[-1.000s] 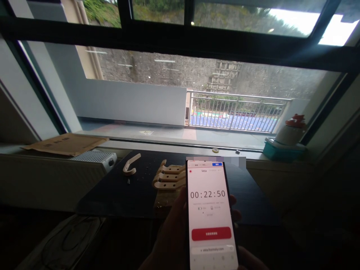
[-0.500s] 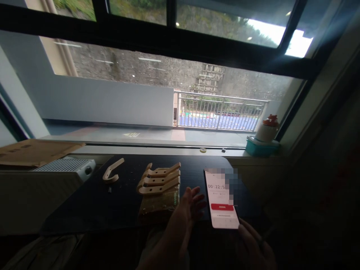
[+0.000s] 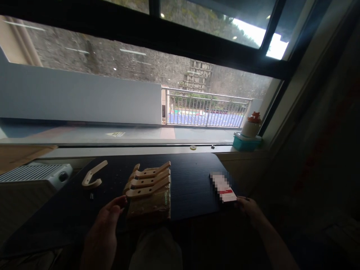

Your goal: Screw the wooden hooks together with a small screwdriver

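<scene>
Pinched at its lower right corner, a phone (image 3: 227, 195) is in my right hand (image 3: 249, 208); its screen is lit, with a red button, and partly blurred out. My left hand (image 3: 105, 225) is open, fingers loosely bent, just left of a brown block (image 3: 149, 209) and holding nothing. Three bent wooden hooks (image 3: 147, 182) with dark holes lie side by side across that block. Farther left, a single wooden hook (image 3: 94, 176) lies on the dark table (image 3: 191, 187). Small metal pieces, perhaps screws (image 3: 91, 196), lie below it.
Behind the table runs a window sill (image 3: 157, 150) bearing a roll of tape (image 3: 192, 147), a small dark object (image 3: 213, 147) and a teal box (image 3: 246, 142) with a bottle (image 3: 251, 126) on top. A radiator (image 3: 36, 176) stands at the left, with brown cardboard (image 3: 22, 155) above it.
My left hand has moved left, from between the block and phone to the block's left side. My right hand has shifted the phone away, toward the table's right edge. The view has turned slightly right.
</scene>
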Demonstrator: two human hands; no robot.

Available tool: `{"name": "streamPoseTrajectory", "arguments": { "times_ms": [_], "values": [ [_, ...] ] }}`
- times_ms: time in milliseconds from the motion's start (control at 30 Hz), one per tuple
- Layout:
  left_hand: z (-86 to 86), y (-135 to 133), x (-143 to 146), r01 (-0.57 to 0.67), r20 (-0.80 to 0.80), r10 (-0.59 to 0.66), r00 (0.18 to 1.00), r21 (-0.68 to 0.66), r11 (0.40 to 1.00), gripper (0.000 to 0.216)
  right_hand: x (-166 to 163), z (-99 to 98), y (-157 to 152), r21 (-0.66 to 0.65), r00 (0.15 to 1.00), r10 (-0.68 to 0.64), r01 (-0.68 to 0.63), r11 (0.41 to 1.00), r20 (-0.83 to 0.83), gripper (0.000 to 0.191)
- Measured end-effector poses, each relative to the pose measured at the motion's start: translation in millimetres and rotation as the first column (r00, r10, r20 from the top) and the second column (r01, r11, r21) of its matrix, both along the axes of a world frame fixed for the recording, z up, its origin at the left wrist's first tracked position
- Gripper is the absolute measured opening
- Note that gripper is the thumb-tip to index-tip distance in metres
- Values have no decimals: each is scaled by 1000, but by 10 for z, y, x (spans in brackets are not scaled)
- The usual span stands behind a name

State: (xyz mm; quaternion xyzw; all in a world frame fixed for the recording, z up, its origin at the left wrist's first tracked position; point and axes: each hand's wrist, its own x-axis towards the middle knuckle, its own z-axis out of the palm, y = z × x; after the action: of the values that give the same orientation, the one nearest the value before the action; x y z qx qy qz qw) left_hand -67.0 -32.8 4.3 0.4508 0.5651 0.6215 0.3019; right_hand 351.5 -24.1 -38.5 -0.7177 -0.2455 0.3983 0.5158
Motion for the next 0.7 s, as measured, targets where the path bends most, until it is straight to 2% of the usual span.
{"name": "streamPoseTrajectory", "arguments": {
  "times_ms": [167, 267, 367, 433, 500, 567, 633, 700],
  "values": [
    [10, 162, -30, -173, -158, 163, 974, -55, 983, 44, 72, -64, 51, -90, 980, 42, -25, 996, 194, 31],
    [-35, 327, -87, -214, -186, 197, 963, -77, 974, 46, 116, 3, 48, -127, 906, 107, -60, 990, 408, 41],
    [-97, 486, -153, -170, -143, 156, 977, -94, 981, 48, 33, 304, 44, -95, 743, 133, -94, 991, 656, 48],
    [-139, 555, -185, -109, -93, 102, 990, -68, 992, 47, -175, 621, 71, -85, 665, 221, -231, 969, 714, 48],
    [-190, 586, -202, 0, -74, -3, 997, -43, 999, 44, -506, 965, 133, -45, 528, 306, -450, 892, 792, 45],
    [-256, 598, -205, 148, -37, -150, 988, -51, 988, 46, -918, 1274, 225, -36, 332, 346, -674, 738, 877, 44],
    [-333, 607, -205, 224, 33, -223, 974, -37, 974, 53, -1360, 1503, 333, -145, 155, 429, -795, 589, 890, 44],
    [-397, 614, -205, 273, 75, -270, 960, -28, 962, 56, -1784, 1643, 442, -236, 33, 470, -832, 502, 882, 44]
  ]
}}
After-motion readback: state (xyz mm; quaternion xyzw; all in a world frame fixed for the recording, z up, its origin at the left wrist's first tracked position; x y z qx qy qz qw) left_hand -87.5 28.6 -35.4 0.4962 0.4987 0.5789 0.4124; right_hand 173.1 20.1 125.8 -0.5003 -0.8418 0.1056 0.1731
